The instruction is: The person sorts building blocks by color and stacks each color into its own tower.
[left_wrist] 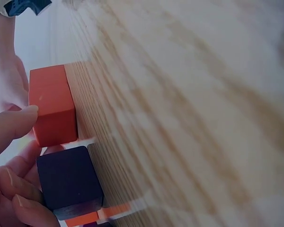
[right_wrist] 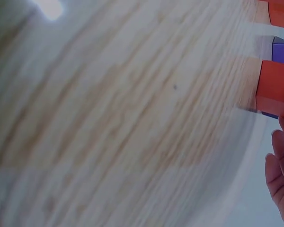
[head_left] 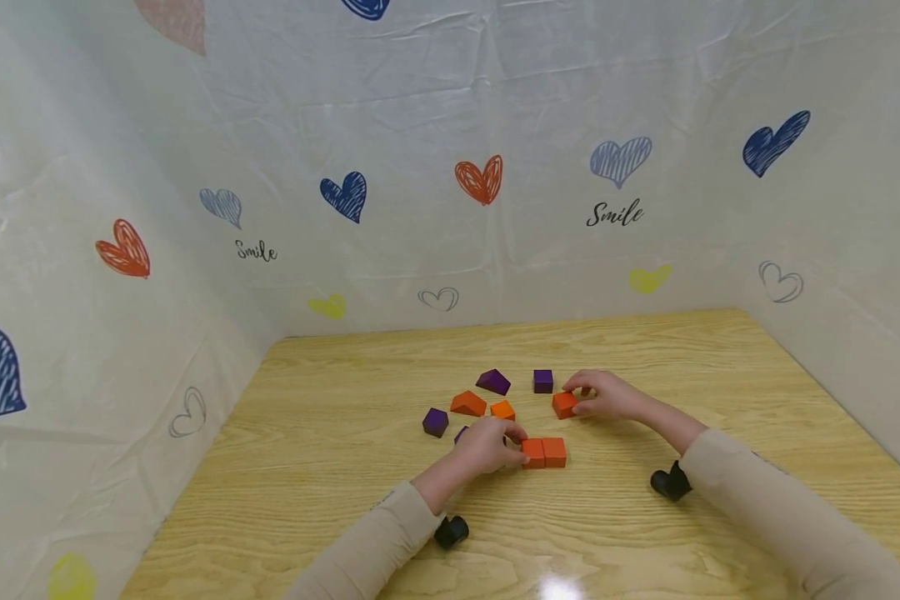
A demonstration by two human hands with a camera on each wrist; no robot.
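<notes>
The red cube [head_left: 565,405] is sitting between the thumb and fingers of your right hand [head_left: 606,393], which are pinching it with a narrow grip. It is standing just in front of a purple cube [head_left: 543,382] and slightly to its right; you are leaving too little showing to tell whether it is touching the table [head_left: 330,500]. Your left hand [head_left: 487,446] is gripping the left cube [head_left: 532,454] of a red pair, thumb and index finger closing narrowly on it. That piece is touching the right cube [head_left: 555,452], which is lying flush beside it. In your left wrist view, a dark block [left_wrist: 68,177] is lying beside your lower, curled fingers; whether they are holding it, I cannot tell.

Beyond your left hand, an orange cube [head_left: 502,410] is resting near an orange triangular block [head_left: 468,403], with a purple angular block [head_left: 493,382] lying farther back. Another purple piece [head_left: 435,422] is sitting to the left. Behind everything, a heart-printed sheet [head_left: 405,242] is hanging.
</notes>
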